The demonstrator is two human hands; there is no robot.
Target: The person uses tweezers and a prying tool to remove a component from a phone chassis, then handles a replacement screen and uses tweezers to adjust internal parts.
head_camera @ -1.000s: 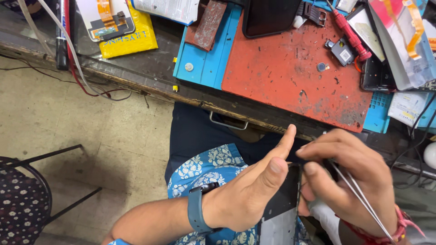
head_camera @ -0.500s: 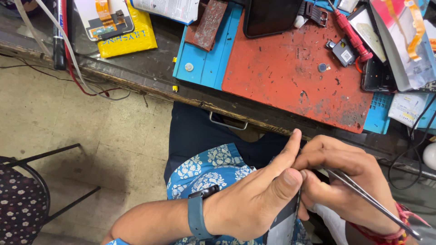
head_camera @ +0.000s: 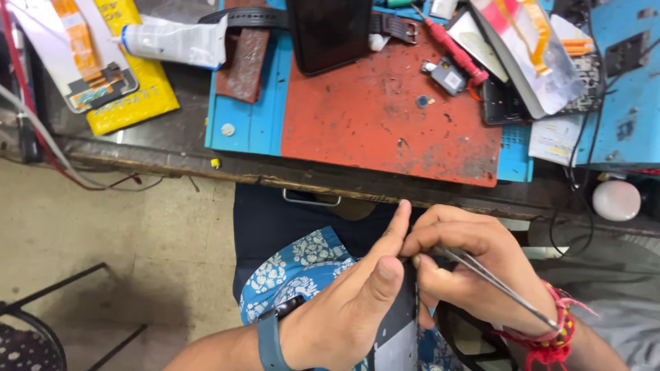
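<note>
Packets, a yellow one [head_camera: 137, 89] far left, edged the red mat [head_camera: 385, 117]; left hand [head_camera: 350, 309] gripped a phone [head_camera: 395, 330], right hand [head_camera: 474, 275] pinched tweezers [head_camera: 502, 285].

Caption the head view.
Left hand steadies a thin dark flat panel while right hand applies slim metal tweezers.

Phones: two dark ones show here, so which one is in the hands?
The thin dark phone held edge-on over the lap, between the left hand and right hand; the other phone lies flat on the red mat.

Mat [head_camera: 385, 130] on counter [head_camera: 165, 154]; phone [head_camera: 328, 31] at its far edge, screwdriver [head_camera: 448, 45] right of that, tube [head_camera: 175, 41] left; hands below counter's near edge.
</note>
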